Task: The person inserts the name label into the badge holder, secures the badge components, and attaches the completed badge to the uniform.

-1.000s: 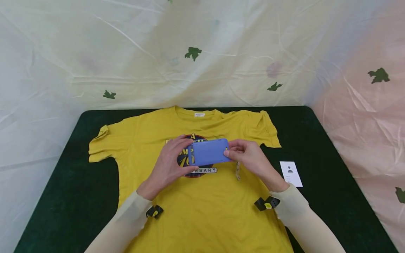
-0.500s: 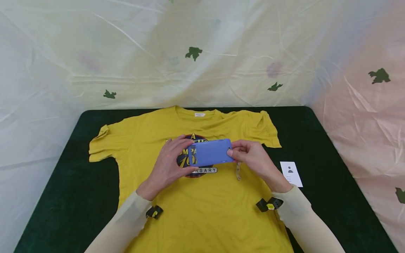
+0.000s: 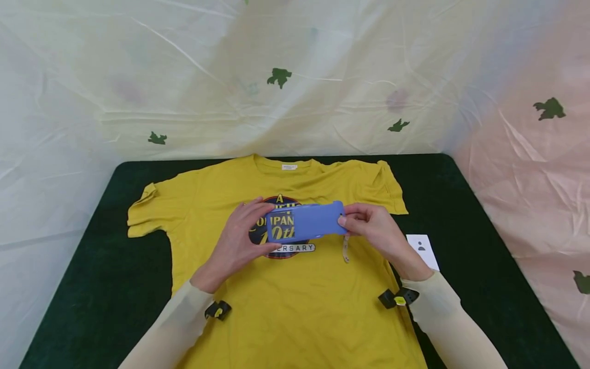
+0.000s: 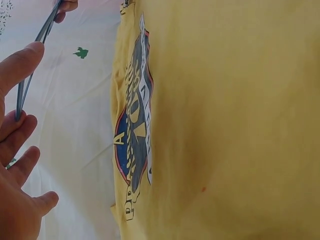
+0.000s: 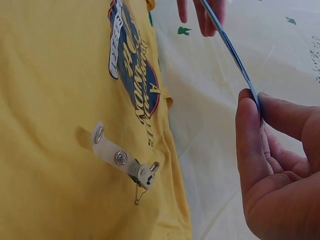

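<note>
A blue badge holder [image 3: 318, 220] is held level above the printed chest of a yellow T-shirt [image 3: 286, 302]. Its left part is a see-through window, and the shirt's lettering shows through. My left hand [image 3: 236, 236] grips the left end, thumb on the lower edge and fingers on the upper. At the other end, my right hand [image 3: 375, 233] pinches the blue part between thumb and fingers. In the right wrist view the holder [image 5: 232, 50] appears edge-on. A badge strap clip [image 5: 120, 157] with snaps and a pin lies on the shirt beneath my right hand.
A white card [image 3: 420, 248] with a person icon lies on the dark green table [image 3: 470, 277], partly behind my right wrist. Pale cloth [image 3: 203, 92] with green leaf shapes hangs behind the table and at its sides.
My right hand has drawn the blue part rightward, and the see-through window at the left has grown wider. My left hand has shifted slightly left, still gripping its end.
</note>
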{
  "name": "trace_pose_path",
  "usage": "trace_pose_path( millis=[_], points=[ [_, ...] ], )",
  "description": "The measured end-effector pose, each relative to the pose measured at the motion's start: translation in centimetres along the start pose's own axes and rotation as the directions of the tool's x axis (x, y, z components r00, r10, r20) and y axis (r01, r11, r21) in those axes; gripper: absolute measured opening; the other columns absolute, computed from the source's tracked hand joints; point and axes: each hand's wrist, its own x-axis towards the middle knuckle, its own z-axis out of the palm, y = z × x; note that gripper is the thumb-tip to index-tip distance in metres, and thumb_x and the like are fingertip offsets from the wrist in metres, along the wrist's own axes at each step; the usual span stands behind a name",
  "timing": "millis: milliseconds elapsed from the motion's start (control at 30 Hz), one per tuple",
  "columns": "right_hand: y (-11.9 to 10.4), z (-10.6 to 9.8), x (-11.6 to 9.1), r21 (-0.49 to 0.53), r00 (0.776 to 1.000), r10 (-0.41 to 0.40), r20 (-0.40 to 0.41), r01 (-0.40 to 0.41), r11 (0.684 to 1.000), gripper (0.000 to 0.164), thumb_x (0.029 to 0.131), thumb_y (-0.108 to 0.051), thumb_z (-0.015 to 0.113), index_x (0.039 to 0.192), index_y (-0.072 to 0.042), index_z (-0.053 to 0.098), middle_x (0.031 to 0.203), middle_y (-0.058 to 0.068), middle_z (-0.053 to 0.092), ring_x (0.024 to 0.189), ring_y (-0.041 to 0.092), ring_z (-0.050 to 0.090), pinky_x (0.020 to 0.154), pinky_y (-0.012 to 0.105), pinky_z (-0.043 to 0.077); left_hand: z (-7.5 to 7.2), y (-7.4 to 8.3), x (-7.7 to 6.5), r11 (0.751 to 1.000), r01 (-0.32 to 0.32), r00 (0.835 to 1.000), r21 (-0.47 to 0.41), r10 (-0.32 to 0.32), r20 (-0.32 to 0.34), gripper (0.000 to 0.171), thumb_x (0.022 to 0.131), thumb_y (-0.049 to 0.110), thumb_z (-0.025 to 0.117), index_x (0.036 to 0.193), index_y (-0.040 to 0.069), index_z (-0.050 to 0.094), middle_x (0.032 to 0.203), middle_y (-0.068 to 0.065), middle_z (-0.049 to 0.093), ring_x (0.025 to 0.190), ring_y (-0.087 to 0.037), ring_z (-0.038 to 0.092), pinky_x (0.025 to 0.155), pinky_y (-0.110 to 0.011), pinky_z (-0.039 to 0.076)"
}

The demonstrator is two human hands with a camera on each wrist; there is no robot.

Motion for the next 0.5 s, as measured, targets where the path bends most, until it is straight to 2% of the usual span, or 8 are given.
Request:
trace_pose_path(
  millis=[233,500],
  points=[
    [0.28,-0.49,-0.36,-0.014,1.0,0.021,-0.02,-0.021,1.0,0.044,0.088,-0.035,0.072,0.116,-0.003,0.063,0.103,0.012,0.069,0.087,0.026,0.068,0.078,0.031,0.056,-0.29,-0.09,-0.37,1.0,0.018,1.0,0.007,-0.018,0.006,0.08,0.068,0.04,0.088,0.136,0.014,0.054,0.137,-0.004,0.054,0.138,-0.022,0.034,0.114,-0.05,0.018],
    [0.76,-0.89,-0.73,-0.012,0.999,0.029,-0.038,-0.029,1.0,0.045,0.088,-0.033,0.071,0.119,-0.001,0.062,0.107,0.013,0.067,0.088,0.026,0.067,0.078,0.03,0.056,-0.54,-0.15,-0.75,0.999,0.039,0.999,0.011,-0.04,0.025,0.081,0.068,0.039,0.088,0.136,0.014,0.054,0.142,-0.006,0.05,0.138,-0.023,0.033,0.116,-0.046,0.016]
  ],
)
